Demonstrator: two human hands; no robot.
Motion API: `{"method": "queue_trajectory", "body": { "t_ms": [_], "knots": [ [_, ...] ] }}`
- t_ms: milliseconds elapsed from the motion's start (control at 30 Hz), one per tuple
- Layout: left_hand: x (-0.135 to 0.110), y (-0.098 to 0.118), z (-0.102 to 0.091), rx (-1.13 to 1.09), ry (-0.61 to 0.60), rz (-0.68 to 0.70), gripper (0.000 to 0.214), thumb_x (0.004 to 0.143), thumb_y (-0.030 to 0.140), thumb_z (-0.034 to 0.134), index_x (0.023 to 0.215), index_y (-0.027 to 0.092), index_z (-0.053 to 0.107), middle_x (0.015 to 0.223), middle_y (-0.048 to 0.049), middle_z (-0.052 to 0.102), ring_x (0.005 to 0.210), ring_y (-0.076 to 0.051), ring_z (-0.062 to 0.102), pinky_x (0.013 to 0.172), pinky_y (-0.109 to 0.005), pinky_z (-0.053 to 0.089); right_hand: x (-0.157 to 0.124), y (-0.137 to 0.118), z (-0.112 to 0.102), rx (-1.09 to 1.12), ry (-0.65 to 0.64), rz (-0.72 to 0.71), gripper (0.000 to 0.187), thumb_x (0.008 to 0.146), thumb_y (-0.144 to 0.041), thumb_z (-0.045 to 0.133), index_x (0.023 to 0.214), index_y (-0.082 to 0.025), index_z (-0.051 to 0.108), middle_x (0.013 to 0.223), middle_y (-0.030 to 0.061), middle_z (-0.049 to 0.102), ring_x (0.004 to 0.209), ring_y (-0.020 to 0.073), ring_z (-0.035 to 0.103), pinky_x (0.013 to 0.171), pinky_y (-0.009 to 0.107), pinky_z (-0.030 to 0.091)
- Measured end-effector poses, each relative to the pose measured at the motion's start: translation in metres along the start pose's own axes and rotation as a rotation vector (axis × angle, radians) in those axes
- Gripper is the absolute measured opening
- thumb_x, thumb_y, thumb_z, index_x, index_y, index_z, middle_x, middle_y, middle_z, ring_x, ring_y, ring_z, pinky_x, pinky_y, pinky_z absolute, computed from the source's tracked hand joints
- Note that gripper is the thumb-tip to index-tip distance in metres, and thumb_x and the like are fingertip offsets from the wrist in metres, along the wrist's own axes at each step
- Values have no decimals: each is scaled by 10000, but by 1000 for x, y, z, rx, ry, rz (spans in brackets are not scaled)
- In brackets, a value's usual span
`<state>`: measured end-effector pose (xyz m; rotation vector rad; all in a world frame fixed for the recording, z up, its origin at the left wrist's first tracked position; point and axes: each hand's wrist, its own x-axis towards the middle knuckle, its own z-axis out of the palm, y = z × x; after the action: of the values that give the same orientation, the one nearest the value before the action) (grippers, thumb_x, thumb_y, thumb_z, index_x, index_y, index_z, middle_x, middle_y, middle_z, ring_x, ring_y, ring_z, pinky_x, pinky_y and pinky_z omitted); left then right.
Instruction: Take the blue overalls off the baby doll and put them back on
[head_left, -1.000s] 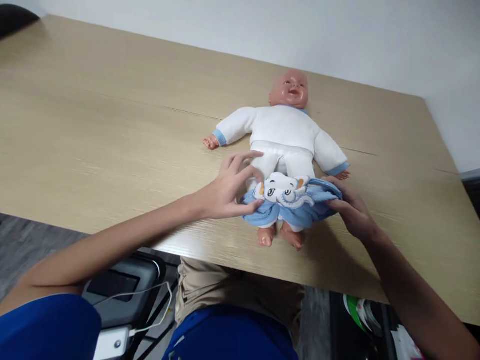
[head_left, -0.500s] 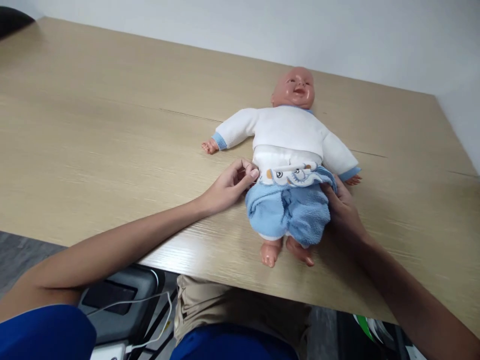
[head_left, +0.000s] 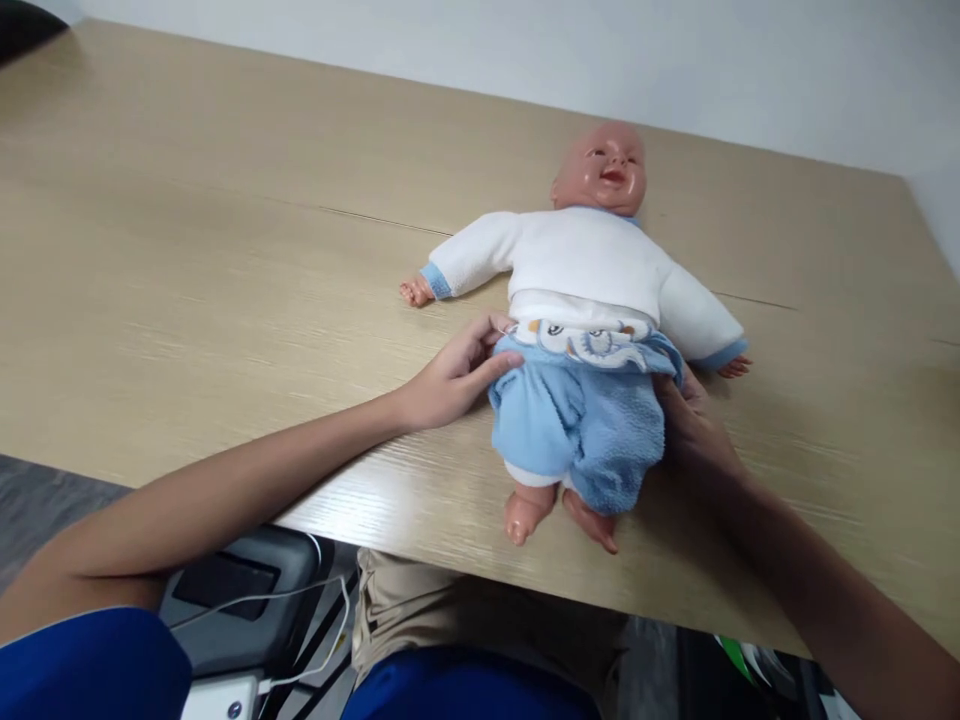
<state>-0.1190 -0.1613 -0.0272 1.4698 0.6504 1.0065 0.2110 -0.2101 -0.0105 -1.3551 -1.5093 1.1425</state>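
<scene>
A baby doll [head_left: 600, 170] lies on its back on the table, arms spread, its bare feet toward me. It wears a white long-sleeved top [head_left: 581, 255] with blue cuffs and light blue terry pants [head_left: 570, 420]. A white band with printed animal faces is bunched at the pants' waist. My left hand [head_left: 465, 370] pinches the pants' waist at the doll's side, thumb on top of the cloth. On the opposite side, my right hand [head_left: 690, 415] is closed on the pants' waist edge, its fingers partly hidden by the fabric.
The light wooden table [head_left: 225, 250] reaches back to a pale wall [head_left: 525, 50]. Below its front edge are a grey case [head_left: 240, 600] with a dark phone-like slab, a white cable [head_left: 300, 590] and a white device [head_left: 225, 698]. A dark chair-like shape sits far left.
The pants' waist has moved up the doll's belly, covering more of the white cloth there. My left thumb now lies over the blue fabric. The doll's legs have shifted slightly.
</scene>
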Motion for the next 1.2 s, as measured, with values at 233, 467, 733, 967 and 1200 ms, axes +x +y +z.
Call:
{"method": "queue_trajectory", "body": {
  "t_ms": [233,467,733,967,1200],
  "knots": [
    [5,12,-3,14,21,-76,548,1082,750,882,1038,253,655,814,31,569,672,-121,492,573,-250,418,8,-10,-10,24,77,10,544,989,-800,908,991,-312,668,884,-12,588,814,233,513,767,396,495],
    [30,44,-6,190,149,165,575,1001,750,986,1036,252,702,942,-21,667,883,-182,663,787,-339,577,22,-44,-15,6,19,-161,408,965,-554,899,877,-285,606,816,-27,473,787,208,412,736,388,351],
    [61,25,-14,126,129,47,683,964,864,963,1188,254,756,904,-12,674,806,-170,631,704,-315,476,63,-44,-25,138,-12,-3,451,869,-532,1015,983,-276,661,885,-37,586,835,185,504,764,346,427],
    [72,10,-20,247,191,147,645,1010,846,924,1196,247,774,994,-43,700,875,-203,632,774,-347,466,73,-23,-20,-71,133,-134,355,961,-499,983,950,-273,710,875,-19,605,835,197,563,784,347,513],
    [56,0,-28,236,117,6,710,965,901,926,1053,227,720,972,-15,667,875,-172,585,805,-325,465,55,-2,-16,-94,179,-151,508,1003,-778,900,957,-298,740,985,16,687,990,258,671,944,413,649]
  ]
}}
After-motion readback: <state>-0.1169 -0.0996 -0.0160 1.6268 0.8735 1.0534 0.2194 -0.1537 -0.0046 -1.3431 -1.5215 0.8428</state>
